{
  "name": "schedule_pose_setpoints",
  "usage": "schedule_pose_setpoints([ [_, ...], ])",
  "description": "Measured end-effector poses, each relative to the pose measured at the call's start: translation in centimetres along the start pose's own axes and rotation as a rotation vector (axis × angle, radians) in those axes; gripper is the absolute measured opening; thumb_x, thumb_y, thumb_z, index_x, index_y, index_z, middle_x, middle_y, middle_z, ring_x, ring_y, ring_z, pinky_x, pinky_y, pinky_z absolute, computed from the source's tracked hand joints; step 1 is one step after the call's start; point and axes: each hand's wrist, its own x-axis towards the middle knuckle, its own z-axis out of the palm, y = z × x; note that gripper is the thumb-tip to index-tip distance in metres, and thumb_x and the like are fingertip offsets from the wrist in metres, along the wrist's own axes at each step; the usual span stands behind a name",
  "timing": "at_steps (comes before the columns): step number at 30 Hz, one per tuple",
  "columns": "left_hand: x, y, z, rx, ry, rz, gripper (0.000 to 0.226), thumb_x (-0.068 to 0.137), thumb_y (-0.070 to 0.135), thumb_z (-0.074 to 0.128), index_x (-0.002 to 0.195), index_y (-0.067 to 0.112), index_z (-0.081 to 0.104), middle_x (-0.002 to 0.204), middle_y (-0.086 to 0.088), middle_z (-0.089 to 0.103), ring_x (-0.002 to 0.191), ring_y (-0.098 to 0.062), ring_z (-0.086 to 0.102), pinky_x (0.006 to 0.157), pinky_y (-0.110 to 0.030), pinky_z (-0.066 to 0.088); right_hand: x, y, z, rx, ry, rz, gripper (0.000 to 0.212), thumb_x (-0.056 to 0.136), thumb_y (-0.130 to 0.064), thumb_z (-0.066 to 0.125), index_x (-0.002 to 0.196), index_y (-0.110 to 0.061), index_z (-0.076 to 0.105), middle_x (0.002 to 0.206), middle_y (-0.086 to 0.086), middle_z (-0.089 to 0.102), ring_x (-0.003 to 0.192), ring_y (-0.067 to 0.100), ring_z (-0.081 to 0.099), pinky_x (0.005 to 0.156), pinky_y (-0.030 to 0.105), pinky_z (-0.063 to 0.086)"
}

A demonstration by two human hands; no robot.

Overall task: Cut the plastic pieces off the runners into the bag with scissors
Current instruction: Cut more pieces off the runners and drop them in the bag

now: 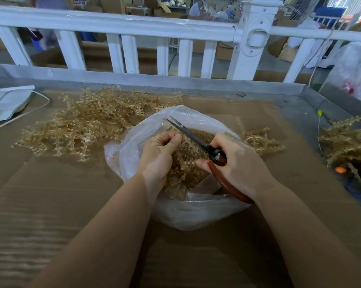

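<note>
**Two hands over one open bag, scissors part-open**

One clear, crinkly plastic bag (pixel 154 208) sits at frame centre on the brown cardboard-covered table (pixel 51 204), mouth rolled open and holding a mass of small amber cut pieces (pixel 188 167). Left hand (pixel 161 154) is curled, thumb and fingertips pinching a translucent amber runner (pixel 187 140) above the bag mouth. Right hand (pixel 237 163) grips one pair of scissors (pixel 196 140): dark, slim, pointed metal blades, glossy reddish-brown handles. Blades are slightly apart, tips pointing to 11 o'clock and lying against the held runner.

Three loose lots of branched, spiky amber runners lie around the bag: a big tangled pile (pixel 88 125) at 10 o'clock, a small cluster (pixel 260 142) at 2 o'clock just beside the bag, and another heap (pixel 347 142) at 3 o'clock near the table edge. Grey metal rim (pixel 175 82) runs along the far edge at 12 o'clock, with a white painted railing (pixel 117 26) behind it.
</note>
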Motion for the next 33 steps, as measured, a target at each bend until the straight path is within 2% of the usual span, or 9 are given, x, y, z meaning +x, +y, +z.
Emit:
schedule_pose_setpoints([
  [5,0.02,-0.17,-0.06,0.058,-0.028,0.033,0.021,0.093,0.009,0.055,0.073,0.013,0.061,0.072,0.002,0.065,0.071,-0.007,0.061,0.077,-0.021,0.050,0.23,0.14,0.06,0.027,-0.013,0.011,0.034,0.079,-0.060,0.058,0.086,-0.030,0.043,0.074,-0.014,0.050,0.069,0.003,0.049,0.061,0.025,0.037],
  [11,0.14,-0.33,-0.14,0.058,-0.028,0.011,0.022,0.093,0.010,0.056,0.073,0.016,0.063,0.070,0.006,0.068,0.072,-0.007,0.062,0.079,-0.025,0.048,0.27,0.26,0.09,0.043,-0.015,0.021,0.033,0.079,-0.060,0.059,0.083,-0.032,0.042,0.075,-0.013,0.052,0.070,0.001,0.049,0.062,0.025,0.040],
  [16,0.23,-0.39,-0.02,0.072,-0.002,0.009,0.012,0.092,0.009,0.057,0.083,0.007,0.064,0.077,0.000,0.066,0.078,-0.012,0.061,0.087,-0.030,0.049,0.31,0.20,0.16,0.056,-0.013,0.034,0.035,0.078,-0.058,0.061,0.083,-0.029,0.044,0.075,-0.012,0.052,0.071,0.005,0.051,0.064,0.026,0.043],
  [18,0.20,-0.41,0.00,0.073,0.004,0.001,0.009,0.092,0.010,0.057,0.088,0.005,0.064,0.080,-0.003,0.066,0.081,-0.014,0.061,0.087,-0.030,0.049,0.25,0.16,0.22,0.045,-0.006,0.040,0.035,0.078,-0.059,0.061,0.083,-0.030,0.044,0.075,-0.013,0.052,0.072,0.003,0.050,0.063,0.022,0.041],
  [21,0.19,-0.44,0.03,0.082,0.011,-0.002,0.009,0.092,0.010,0.057,0.088,0.006,0.064,0.082,-0.004,0.066,0.081,-0.014,0.061,0.084,-0.027,0.050,0.17,-0.08,0.28,0.032,0.018,0.047,0.034,0.078,-0.056,0.065,0.082,-0.030,0.043,0.074,-0.015,0.049,0.071,-0.005,0.046,0.059,0.008,0.032],
  [24,0.19,-0.41,0.00,0.092,0.013,-0.002,0.011,0.092,0.010,0.058,0.083,0.009,0.064,0.081,-0.003,0.066,0.080,-0.014,0.061,0.083,-0.026,0.051,0.01,-0.29,0.24,0.052,0.029,0.050,0.033,0.080,-0.050,0.068,0.081,-0.027,0.044,0.070,-0.016,0.048,0.077,-0.016,0.045,0.066,-0.002,0.030],
  [26,0.16,-0.41,-0.06,0.089,0.011,-0.002,0.013,0.092,0.011,0.058,0.081,0.010,0.064,0.079,-0.003,0.066,0.078,-0.014,0.061,0.080,-0.025,0.052,-0.11,-0.45,0.21,0.066,0.015,0.065,0.033,0.080,-0.049,0.068,0.082,-0.026,0.045,0.070,-0.016,0.048,0.080,-0.021,0.042,0.067,-0.003,0.030],
  [30,0.11,-0.40,-0.13,0.078,0.031,0.024,0.013,0.090,0.012,0.061,0.078,0.013,0.065,0.079,-0.002,0.066,0.080,-0.015,0.061,0.085,-0.029,0.050,0.10,-0.33,0.21,0.181,0.034,0.130,0.033,0.078,-0.052,0.068,0.083,-0.025,0.050,0.074,-0.012,0.056,0.075,-0.004,0.055,0.066,0.007,0.039],
  [33,0.12,-0.41,-0.10,0.043,0.058,0.034,0.011,0.088,0.012,0.064,0.078,0.014,0.067,0.074,0.005,0.069,0.074,-0.006,0.064,0.075,-0.020,0.053,0.48,-0.08,-0.11,0.278,0.057,0.221,0.031,0.076,-0.054,0.069,0.088,-0.029,0.056,0.082,-0.008,0.065,0.081,0.014,0.063,0.077,0.036,0.051],
])
